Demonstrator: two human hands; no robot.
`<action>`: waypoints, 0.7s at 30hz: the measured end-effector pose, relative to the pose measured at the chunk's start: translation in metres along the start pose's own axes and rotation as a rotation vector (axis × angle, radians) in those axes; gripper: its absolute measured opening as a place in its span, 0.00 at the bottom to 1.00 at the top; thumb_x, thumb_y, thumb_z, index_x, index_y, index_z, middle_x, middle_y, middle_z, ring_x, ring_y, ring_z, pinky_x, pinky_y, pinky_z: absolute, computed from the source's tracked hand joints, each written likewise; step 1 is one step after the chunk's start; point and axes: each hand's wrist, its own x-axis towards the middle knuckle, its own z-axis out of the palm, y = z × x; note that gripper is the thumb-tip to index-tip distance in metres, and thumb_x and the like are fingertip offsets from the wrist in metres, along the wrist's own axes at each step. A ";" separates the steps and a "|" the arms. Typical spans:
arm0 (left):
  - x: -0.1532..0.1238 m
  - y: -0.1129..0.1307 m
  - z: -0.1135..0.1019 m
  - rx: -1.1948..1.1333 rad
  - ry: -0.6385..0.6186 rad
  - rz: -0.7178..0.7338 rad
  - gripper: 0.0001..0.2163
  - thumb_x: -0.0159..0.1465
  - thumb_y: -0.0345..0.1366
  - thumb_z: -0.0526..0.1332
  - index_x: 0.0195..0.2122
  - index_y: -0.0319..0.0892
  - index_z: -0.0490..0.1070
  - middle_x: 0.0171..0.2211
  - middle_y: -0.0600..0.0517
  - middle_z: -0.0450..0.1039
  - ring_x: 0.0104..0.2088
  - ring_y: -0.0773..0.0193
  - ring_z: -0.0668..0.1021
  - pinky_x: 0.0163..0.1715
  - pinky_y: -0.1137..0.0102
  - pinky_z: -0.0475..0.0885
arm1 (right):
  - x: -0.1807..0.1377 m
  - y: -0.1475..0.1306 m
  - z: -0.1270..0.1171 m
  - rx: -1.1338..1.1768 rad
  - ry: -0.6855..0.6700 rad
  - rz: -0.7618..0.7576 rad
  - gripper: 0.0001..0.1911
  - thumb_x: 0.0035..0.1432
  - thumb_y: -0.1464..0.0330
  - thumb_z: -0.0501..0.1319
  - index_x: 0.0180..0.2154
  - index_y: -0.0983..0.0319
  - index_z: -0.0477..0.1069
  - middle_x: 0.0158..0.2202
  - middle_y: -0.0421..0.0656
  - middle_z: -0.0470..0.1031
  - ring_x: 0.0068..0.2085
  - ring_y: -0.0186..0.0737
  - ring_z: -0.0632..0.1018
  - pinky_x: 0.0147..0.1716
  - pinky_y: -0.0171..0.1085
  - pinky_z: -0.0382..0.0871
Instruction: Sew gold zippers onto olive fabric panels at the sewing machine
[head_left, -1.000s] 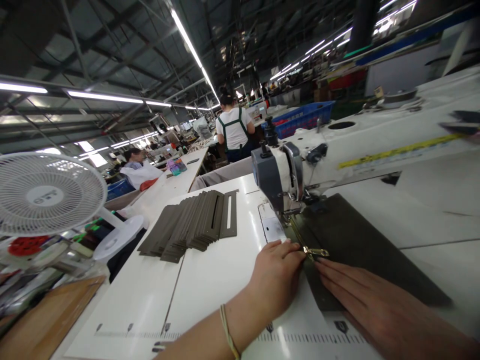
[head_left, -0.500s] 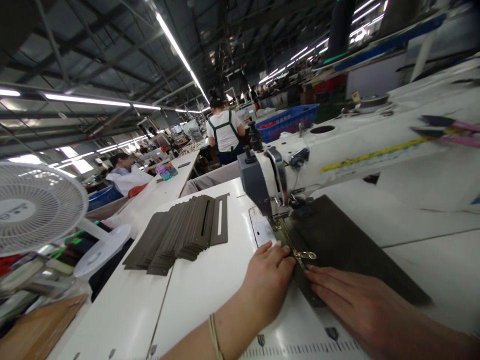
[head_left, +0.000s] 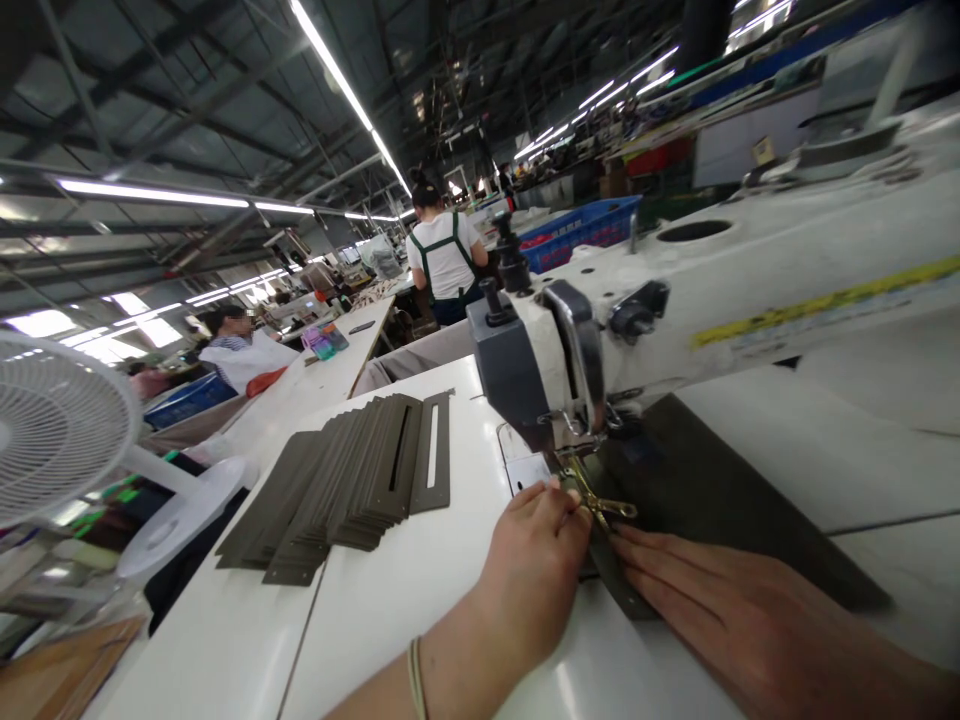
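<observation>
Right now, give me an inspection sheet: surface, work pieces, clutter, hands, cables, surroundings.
Surface: white table, dark seam line across it.
Work pieces: dark sheet and brass zipper at the sewing machine; fanned pile of dark pieces on the table.
Clutter: yellow tape along the machine's side.
Hands: left hand at the zipper, its grip unclear; right hand flat on the sheet.
Cables: nothing seen.
Surroundings: white fan, blue crate, person in a white top.

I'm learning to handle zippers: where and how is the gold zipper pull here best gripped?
Probably by the free end of the gold zipper pull, pinched from the right with the right hand. That end sticks out rightward, away from the left hand, and the right fingertips lie close beside it.
</observation>
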 end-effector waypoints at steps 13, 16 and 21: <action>0.004 -0.008 0.005 -0.080 -0.181 -0.130 0.07 0.61 0.25 0.57 0.38 0.35 0.73 0.38 0.42 0.72 0.39 0.54 0.75 0.42 0.61 0.77 | 0.011 0.016 0.001 0.129 -0.028 0.141 0.16 0.68 0.69 0.48 0.42 0.61 0.75 0.38 0.44 0.80 0.39 0.38 0.80 0.37 0.34 0.76; 0.004 -0.005 -0.001 -0.067 -0.235 -0.146 0.09 0.57 0.27 0.58 0.38 0.34 0.73 0.38 0.41 0.72 0.39 0.52 0.75 0.46 0.58 0.76 | 0.015 0.033 0.011 0.064 -0.003 0.295 0.14 0.66 0.62 0.53 0.40 0.61 0.73 0.36 0.47 0.77 0.36 0.44 0.79 0.33 0.40 0.75; 0.001 0.001 -0.005 -0.054 -0.252 -0.205 0.16 0.52 0.31 0.59 0.42 0.34 0.74 0.41 0.40 0.73 0.43 0.50 0.75 0.57 0.52 0.68 | 0.029 0.058 0.034 0.085 -0.075 0.238 0.11 0.63 0.72 0.53 0.33 0.61 0.73 0.32 0.46 0.77 0.33 0.42 0.78 0.32 0.38 0.72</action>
